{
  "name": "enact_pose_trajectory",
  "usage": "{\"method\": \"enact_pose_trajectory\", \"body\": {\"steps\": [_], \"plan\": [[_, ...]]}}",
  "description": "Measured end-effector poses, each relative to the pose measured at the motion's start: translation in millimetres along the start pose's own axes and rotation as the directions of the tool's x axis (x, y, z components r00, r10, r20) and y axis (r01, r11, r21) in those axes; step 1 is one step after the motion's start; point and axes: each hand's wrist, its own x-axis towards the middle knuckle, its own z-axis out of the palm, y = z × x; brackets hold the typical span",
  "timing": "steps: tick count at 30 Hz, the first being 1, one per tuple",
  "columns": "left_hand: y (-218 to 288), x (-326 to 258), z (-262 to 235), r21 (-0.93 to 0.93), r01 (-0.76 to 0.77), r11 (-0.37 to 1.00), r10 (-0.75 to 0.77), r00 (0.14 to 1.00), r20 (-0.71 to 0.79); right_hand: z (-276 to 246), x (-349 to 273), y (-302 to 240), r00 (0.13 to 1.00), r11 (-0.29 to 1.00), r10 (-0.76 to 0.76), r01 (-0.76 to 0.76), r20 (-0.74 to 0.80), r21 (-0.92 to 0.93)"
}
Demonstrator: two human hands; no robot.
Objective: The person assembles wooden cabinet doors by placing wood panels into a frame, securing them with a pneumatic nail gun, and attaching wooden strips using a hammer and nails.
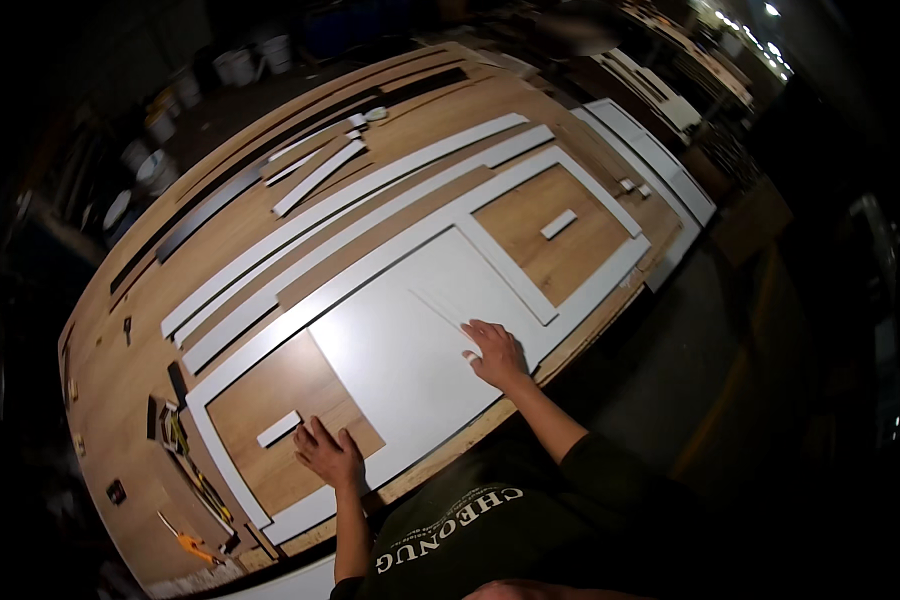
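A white panel (425, 345) lies flat in the middle part of a long white frame (375, 275). Over the panel's right part is my right hand (495, 355), its fingers spread and palm down. Faint thin lines run across the panel from its fingertips; I cannot tell whether they are marks or reflections. My left hand (330, 455) is open above the frame's left opening, where wood-coloured board shows. Its fingertips are close to a small white block (279, 429); whether they touch is unclear. A second white block (559, 225) lies within the right opening.
Long white strips (370, 187) and dark strips (210, 215) lie across the wood-topped table (130, 400) beyond the frame. At left are a tool holder (195, 475) and an orange-handled tool (195, 546). White buckets (235, 68) stand past the far edge. More white panels (650, 155) lie at right.
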Motion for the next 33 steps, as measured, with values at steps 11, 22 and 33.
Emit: {"method": "enact_pose_trajectory", "body": {"steps": [11, 22, 33], "plan": [[0.7, 8.0, 3.6, -0.048, -0.095, 0.994, 0.088, 0.988, -0.128, 14.0, 24.3, -32.1, 0.880, 0.960, -0.229, 0.134, 0.416, 0.246], [-4.1, 5.8, 1.4, -0.011, 0.000, 1.000, -0.001, 0.995, -0.095, 99.0, 24.8, -130.7, 0.798, 0.846, -0.529, 0.521, 0.289, 0.110], [15.2, -18.2, 28.9, -0.556, -0.030, 0.830, -0.102, 0.974, -0.204, 89.1, 38.9, -120.0, 0.671, 0.881, -0.474, 0.357, 0.570, 0.311]]}}
